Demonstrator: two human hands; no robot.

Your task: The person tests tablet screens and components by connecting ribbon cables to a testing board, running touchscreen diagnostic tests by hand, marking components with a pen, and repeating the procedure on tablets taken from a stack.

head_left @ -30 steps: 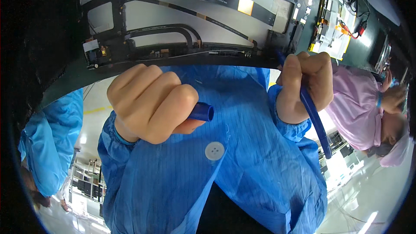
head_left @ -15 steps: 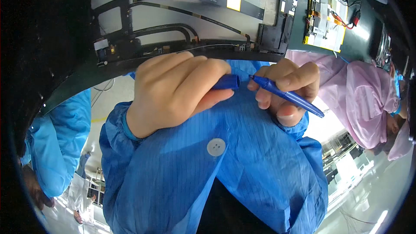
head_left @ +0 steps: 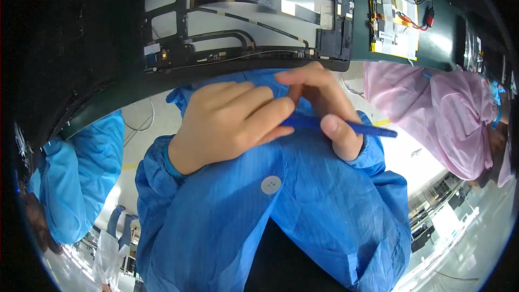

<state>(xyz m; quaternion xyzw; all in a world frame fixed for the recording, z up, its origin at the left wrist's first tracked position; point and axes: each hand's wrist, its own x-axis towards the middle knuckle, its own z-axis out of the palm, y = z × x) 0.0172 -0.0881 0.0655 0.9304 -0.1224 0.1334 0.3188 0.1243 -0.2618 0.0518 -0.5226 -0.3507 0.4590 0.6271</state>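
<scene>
Over the front of my blue coat (head_left: pixel 238 194), both hands meet at a blue pen (head_left: pixel 376 130). My left hand (head_left: pixel 230 121) is closed around the pen's cap, which its fingers mostly hide. The thumb of my right hand (head_left: pixel 330 100) presses on the pen's barrel, and the barrel's tail sticks out to the right. The right hand's fingers arch over the pen toward the left fingers and are slightly blurred. The pen now lies nearly level, its front end at the left hand; how far it sits in the cap is hidden.
Beyond my hands an opened flat electronic device (head_left: pixel 259 35) with ribbon cables lies on the dark green bench (head_left: pixel 359 38). Right of it are a yellow-edged taped battery pack (head_left: pixel 392 19) and red-black leads (head_left: pixel 428 19). People in light blue (head_left: pixel 86 178) and pink (head_left: pixel 416 113) flank me.
The pen and its cap, apart before, have come together. My right hand has moved left and its fingers now reach over to the left hand. The view has shifted slightly.
</scene>
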